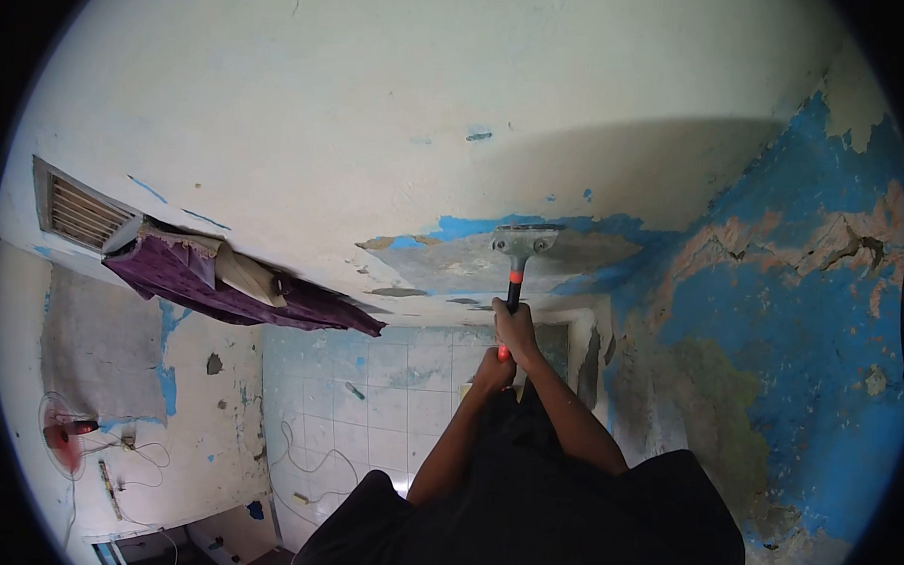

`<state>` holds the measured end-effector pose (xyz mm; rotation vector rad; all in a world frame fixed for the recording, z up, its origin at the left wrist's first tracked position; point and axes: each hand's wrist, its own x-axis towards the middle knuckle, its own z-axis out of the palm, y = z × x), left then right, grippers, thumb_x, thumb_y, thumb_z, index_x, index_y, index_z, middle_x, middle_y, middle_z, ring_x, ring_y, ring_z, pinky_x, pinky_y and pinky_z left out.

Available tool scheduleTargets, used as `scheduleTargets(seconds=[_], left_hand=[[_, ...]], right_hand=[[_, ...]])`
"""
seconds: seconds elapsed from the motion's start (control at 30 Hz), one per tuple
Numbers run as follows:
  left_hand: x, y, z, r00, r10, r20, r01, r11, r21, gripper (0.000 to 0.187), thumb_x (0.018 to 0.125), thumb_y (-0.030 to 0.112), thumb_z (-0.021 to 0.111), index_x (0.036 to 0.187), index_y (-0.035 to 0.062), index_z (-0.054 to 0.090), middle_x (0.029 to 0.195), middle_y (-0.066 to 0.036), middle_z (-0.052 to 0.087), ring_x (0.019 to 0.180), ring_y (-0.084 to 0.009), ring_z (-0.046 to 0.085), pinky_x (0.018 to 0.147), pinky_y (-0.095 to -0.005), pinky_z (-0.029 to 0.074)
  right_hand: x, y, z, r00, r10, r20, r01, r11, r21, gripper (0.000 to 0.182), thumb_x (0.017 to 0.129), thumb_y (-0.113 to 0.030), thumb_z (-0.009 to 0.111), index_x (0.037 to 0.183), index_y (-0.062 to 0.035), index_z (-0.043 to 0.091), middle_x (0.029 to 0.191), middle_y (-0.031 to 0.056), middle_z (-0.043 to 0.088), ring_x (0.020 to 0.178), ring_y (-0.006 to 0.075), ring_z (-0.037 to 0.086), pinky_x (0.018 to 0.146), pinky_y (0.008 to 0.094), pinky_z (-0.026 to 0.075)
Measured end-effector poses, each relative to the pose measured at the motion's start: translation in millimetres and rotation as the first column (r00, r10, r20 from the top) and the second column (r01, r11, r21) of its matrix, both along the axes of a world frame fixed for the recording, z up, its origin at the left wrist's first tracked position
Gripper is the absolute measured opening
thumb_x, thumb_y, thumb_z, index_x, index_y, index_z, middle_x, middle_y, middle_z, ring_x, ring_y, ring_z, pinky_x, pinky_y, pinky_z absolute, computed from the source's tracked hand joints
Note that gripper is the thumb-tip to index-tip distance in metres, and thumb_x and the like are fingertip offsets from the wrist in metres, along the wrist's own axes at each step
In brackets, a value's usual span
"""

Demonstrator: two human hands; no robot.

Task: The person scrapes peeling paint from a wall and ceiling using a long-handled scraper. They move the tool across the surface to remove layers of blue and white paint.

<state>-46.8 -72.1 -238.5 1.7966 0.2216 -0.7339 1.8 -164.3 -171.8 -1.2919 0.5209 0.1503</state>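
Both my hands grip one long-handled scraper [515, 275], which has a black and red handle and a wide metal head. My right hand [514, 330] is wrapped round the handle below the head. Lower down, my left hand [495, 371] is closed round the handle's red end. The scraper's blade touches the wall [616, 159] at the upper edge of a bare grey patch [453, 266]. Blue paint shows along that edge, beside the off-white coat.
A purple cloth [188, 281] hangs at the left below a slatted vent [76, 210]. A red fan [65, 436] stands at far left. Cables and a small tool [356, 391] lie on the tiled floor [384, 365]. The right wall [819, 335] is blue and cracked.
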Motion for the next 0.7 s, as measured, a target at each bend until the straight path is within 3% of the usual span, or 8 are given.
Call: scheduleTargets(seconds=[0.17,0.23,0.33,0.43,0.53,0.7], left_hand=[[3.7,-4.4,-7.8,1.000,-0.016,-0.012,0.016,0.999,0.042,0.030,0.078,0.025,0.054,0.073,-0.0039,0.057,0.058,-0.014,0.057,0.051,-0.0222,0.058,0.049,-0.0360,0.043],[4.7,-4.0,31.9,0.999,-0.027,-0.024,0.028,0.999,0.027,0.032,0.078,0.027,0.055,0.073,-0.0038,0.057,0.059,-0.014,0.058,0.053,-0.0228,0.058,0.051,-0.0368,0.044],[-3.3,-8.7,-0.9,0.999,0.023,0.027,-0.025,0.994,0.106,0.032,0.078,0.027,0.055,0.070,-0.0035,0.056,0.057,-0.014,0.057,0.051,-0.0223,0.058,0.050,-0.0363,0.044],[-8.9,-13.1,-1.4,0.995,0.030,0.098,-0.044,0.989,0.141,0.030,0.079,0.026,0.055,0.068,-0.0029,0.056,0.055,-0.014,0.057,0.049,-0.0215,0.057,0.047,-0.0356,0.043],[4.2,-11.2,15.5,1.000,-0.002,0.007,0.002,1.000,-0.001,0.029,0.078,0.024,0.054,0.066,-0.0023,0.056,0.053,-0.013,0.056,0.047,-0.0205,0.057,0.045,-0.0352,0.042],[-7.8,-15.3,-1.7,0.999,-0.008,0.054,0.006,0.999,0.043,0.030,0.078,0.025,0.055,0.062,-0.0014,0.054,0.052,-0.011,0.055,0.046,-0.0200,0.056,0.045,-0.0352,0.041]], right_hand=[[5.1,-5.8,0.5,0.999,0.002,-0.036,0.000,0.999,0.049,0.041,0.085,-0.027,0.054,0.051,-0.0097,0.038,0.043,-0.0013,0.037,0.032,0.0107,0.037,0.033,0.0269,0.030],[3.9,-3.4,12.2,1.000,-0.011,-0.010,0.011,0.999,0.053,0.041,0.085,-0.027,0.054,0.051,-0.0100,0.038,0.043,-0.0014,0.037,0.032,0.0103,0.036,0.033,0.0266,0.030],[1.2,-9.4,8.8,0.998,0.028,-0.047,-0.025,0.997,0.073,0.041,0.085,-0.026,0.054,0.051,-0.0104,0.037,0.043,-0.0015,0.036,0.032,0.0098,0.035,0.033,0.0260,0.029],[-3.3,-11.1,4.7,0.997,0.009,-0.071,-0.004,0.998,0.067,0.041,0.085,-0.026,0.054,0.051,-0.0109,0.037,0.042,-0.0021,0.035,0.032,0.0094,0.035,0.033,0.0256,0.028],[5.1,-13.2,16.0,1.000,0.013,-0.019,-0.010,0.994,0.106,0.041,0.085,-0.026,0.053,0.051,-0.0109,0.037,0.042,-0.0022,0.035,0.032,0.0091,0.034,0.032,0.0257,0.028],[-5.8,-15.8,-4.9,0.999,0.026,-0.037,-0.024,0.998,0.050,0.041,0.085,-0.026,0.054,0.051,-0.0103,0.037,0.042,-0.0015,0.036,0.032,0.0096,0.035,0.033,0.0264,0.028]])
